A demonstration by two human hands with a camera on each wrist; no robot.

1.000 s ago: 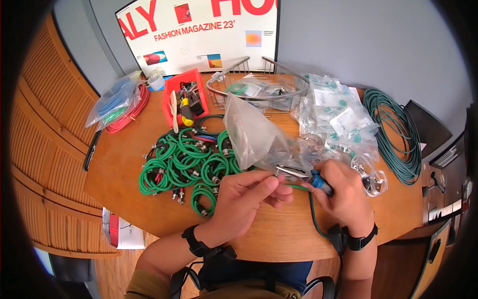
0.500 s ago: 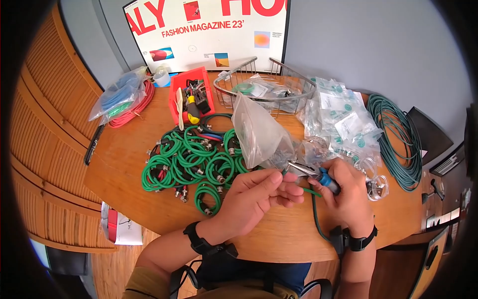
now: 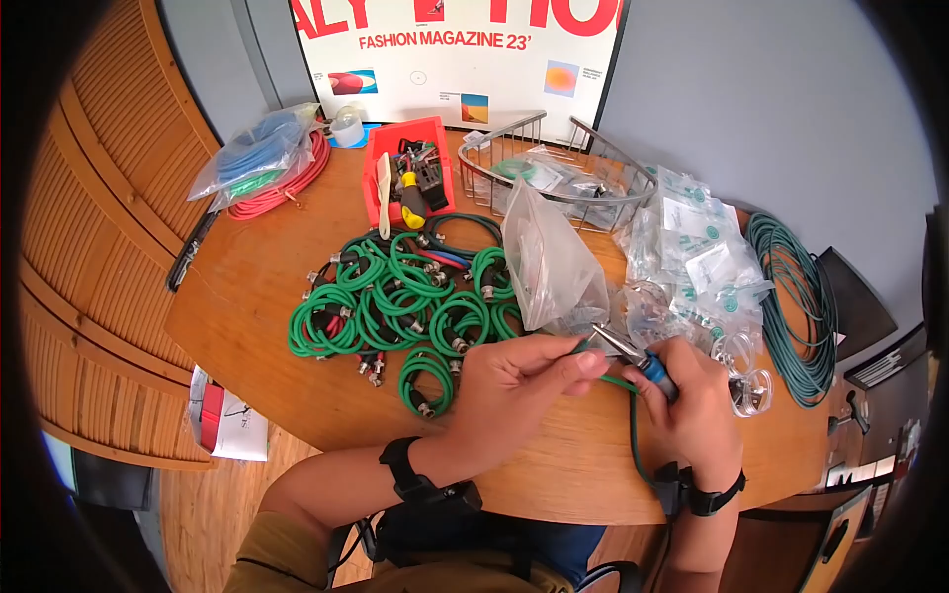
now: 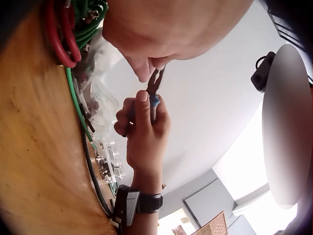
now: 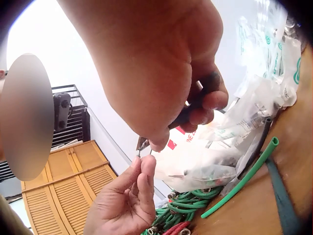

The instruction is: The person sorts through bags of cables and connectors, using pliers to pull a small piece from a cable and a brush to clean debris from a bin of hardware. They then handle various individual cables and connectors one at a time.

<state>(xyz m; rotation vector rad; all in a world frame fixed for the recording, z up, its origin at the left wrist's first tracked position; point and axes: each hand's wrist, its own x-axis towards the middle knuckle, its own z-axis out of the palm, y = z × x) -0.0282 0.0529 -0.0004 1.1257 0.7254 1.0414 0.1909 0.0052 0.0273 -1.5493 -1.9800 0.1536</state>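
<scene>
My right hand [image 3: 697,395] grips long-nose pliers [image 3: 656,373] by their blue and dark handles, their nose pointing up and left. Just left of the nose, my left hand [image 3: 519,381] pinches a small, thin piece between thumb and index finger. From the right wrist view it shows as a short pale metal pin [image 5: 139,152] right at the pliers' tip. Most of it is hidden by the fingertips, and I cannot tell its kind. A green tube [image 5: 244,183] with a hollow end lies below the hands.
Coiled green cables with metal connectors [image 3: 395,296] lie left of the hands. Behind stand a clear plastic bag [image 3: 554,257], a red bin [image 3: 371,183] of tools and a wire basket [image 3: 647,183]. Small plastic packets [image 3: 692,237] and a dark green cable coil [image 3: 791,296] lie right.
The head view has swung, so the tabletop items appear shifted right. Both hands and the pliers sit farther right in view, the pliers' nose now tilted more steeply. Both grips continue.
</scene>
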